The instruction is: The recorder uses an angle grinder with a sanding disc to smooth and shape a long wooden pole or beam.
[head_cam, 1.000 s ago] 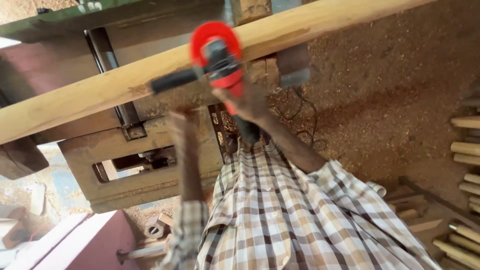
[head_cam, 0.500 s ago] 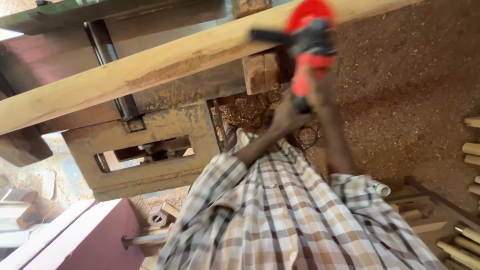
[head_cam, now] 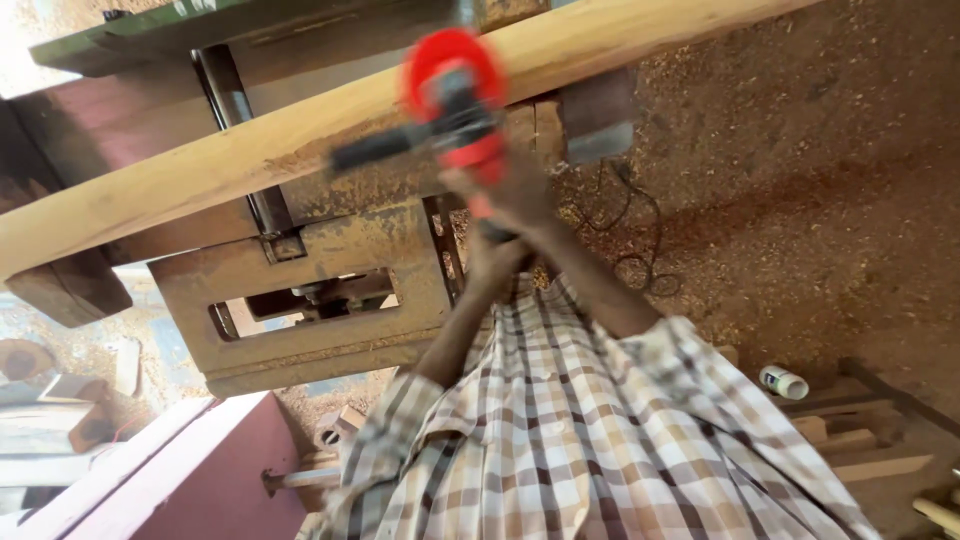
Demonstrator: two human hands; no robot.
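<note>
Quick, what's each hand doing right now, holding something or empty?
Left hand: closed on the rear grip of the red power tool.
Right hand: closed on the red power tool's body, just ahead.

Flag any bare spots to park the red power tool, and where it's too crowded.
Free: the top of the long wooden beam left of the red power tool, and the sawdust floor right of the black cable. Crowded: wood pieces and a small white bottle lower right; offcuts lower left.
</note>
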